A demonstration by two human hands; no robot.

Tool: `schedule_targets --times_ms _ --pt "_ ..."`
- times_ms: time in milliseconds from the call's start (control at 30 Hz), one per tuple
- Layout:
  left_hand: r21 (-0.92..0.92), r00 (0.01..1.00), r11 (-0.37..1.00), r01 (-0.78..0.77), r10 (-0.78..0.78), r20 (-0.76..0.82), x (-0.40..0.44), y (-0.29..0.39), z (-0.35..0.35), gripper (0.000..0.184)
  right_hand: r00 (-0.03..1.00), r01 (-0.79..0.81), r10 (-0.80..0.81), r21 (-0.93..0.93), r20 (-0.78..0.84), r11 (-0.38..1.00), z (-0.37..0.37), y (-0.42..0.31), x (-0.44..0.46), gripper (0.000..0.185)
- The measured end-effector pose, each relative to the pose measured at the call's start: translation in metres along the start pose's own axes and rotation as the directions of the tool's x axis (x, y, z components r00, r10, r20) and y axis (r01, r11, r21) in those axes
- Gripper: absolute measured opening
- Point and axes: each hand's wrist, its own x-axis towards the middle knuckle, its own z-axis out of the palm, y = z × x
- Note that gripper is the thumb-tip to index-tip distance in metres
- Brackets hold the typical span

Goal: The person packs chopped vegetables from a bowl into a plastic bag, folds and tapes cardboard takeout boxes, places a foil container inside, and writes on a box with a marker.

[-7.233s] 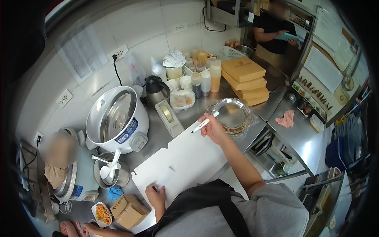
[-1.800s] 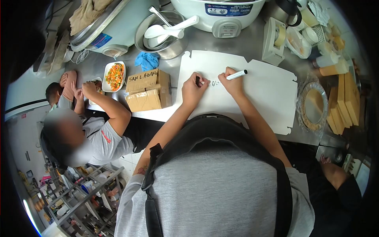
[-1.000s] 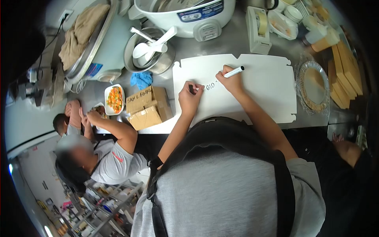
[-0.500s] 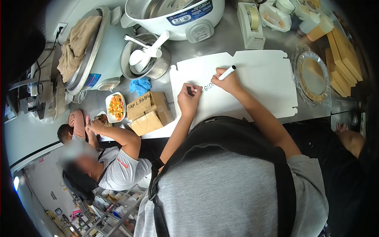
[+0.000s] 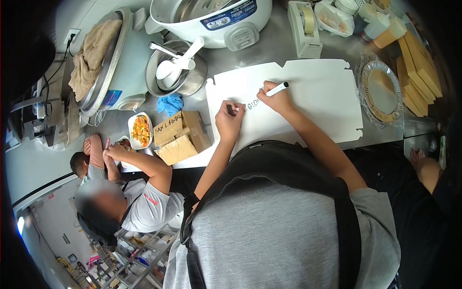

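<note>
A white sheet of cardboard [image 5: 313,120] with notched edges lies flat in front of me on the steel counter. Dark hand-written letters, "GLO" and part of one more, run up its left half. My right hand [image 5: 279,98] grips a white marker [image 5: 276,88] with a black end, its tip hidden behind my fingers at the lettering. Just left of the letters, my left hand [image 5: 229,118] rests closed on the cardboard. Between its fingers is a small dark-and-white piece that looks like the marker cap [image 5: 235,109].
Around the cardboard stand a rice cooker [image 5: 207,24], a steel pot [image 5: 195,82] with spoons, a tape dispenser [image 5: 304,33], wrapped foil trays [image 5: 380,91] and brown boxes [image 5: 414,72]. To the left are a cardboard box [image 5: 180,137], a food bowl [image 5: 141,131] and a co-worker [image 5: 144,192].
My right hand and the marker have shifted slightly along the lettering, and a further letter shows more fully. My left hand stays in place. The whole view has moved a little.
</note>
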Motion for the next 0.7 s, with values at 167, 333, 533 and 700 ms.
schedule_targets --times_ms 167,333,533,700 --pt "0.002 1.0 1.0 0.018 -0.018 -0.002 0.0 0.001 0.0 0.03 0.999 0.031 -0.032 -0.018 -0.026 0.999 -0.001 0.002 0.002 0.028" --pt "0.024 1.0 1.0 -0.008 0.008 -0.009 0.0 0.0 -0.001 0.029 0.998 -0.032 0.036 0.076 -0.046 0.997 -0.012 0.004 0.009 0.029" --pt "-0.01 1.0 1.0 -0.005 0.005 -0.006 0.001 -0.003 0.001 0.03 1.0 -0.008 0.009 0.085 -0.007 0.996 -0.014 -0.003 0.008 0.03" --pt "0.025 1.0 1.0 -0.003 0.003 0.002 0.0 0.002 -0.001 0.03 0.999 -0.027 0.029 0.08 -0.032 0.996 -0.011 -0.004 0.007 0.03"
